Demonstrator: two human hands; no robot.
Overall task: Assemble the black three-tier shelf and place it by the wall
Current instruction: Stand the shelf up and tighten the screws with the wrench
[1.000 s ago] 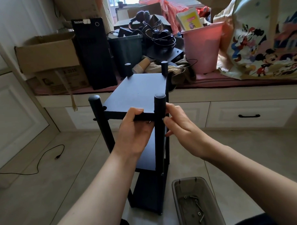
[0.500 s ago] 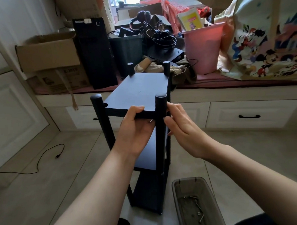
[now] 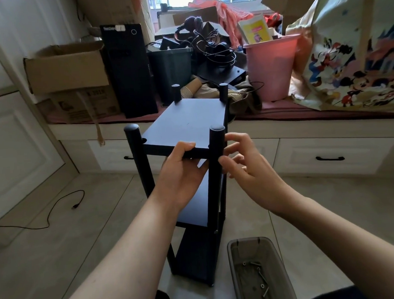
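Note:
The black three-tier shelf (image 3: 188,125) stands upright on the tiled floor in front of me, with round posts at its corners. My left hand (image 3: 181,172) grips the near edge of the top board, thumb on top and fingers underneath. My right hand (image 3: 249,169) is at the near right post (image 3: 217,166) just below the top board, its fingers curled beside the post as if pinching something small; what it holds is hidden. The near left post (image 3: 135,156) stands slightly apart from the board's corner notch.
A grey plastic tray (image 3: 242,283) with several loose screws lies on the floor at my lower right. Behind the shelf runs a window seat with drawers (image 3: 327,157), piled with cardboard boxes (image 3: 68,69), a pink bin (image 3: 273,67) and a printed bag (image 3: 357,58). A black cable (image 3: 58,207) lies left.
My right hand's fingers have loosened and shifted a little at the near right post. The left hand keeps its grip on the top board. The shelf has not moved.

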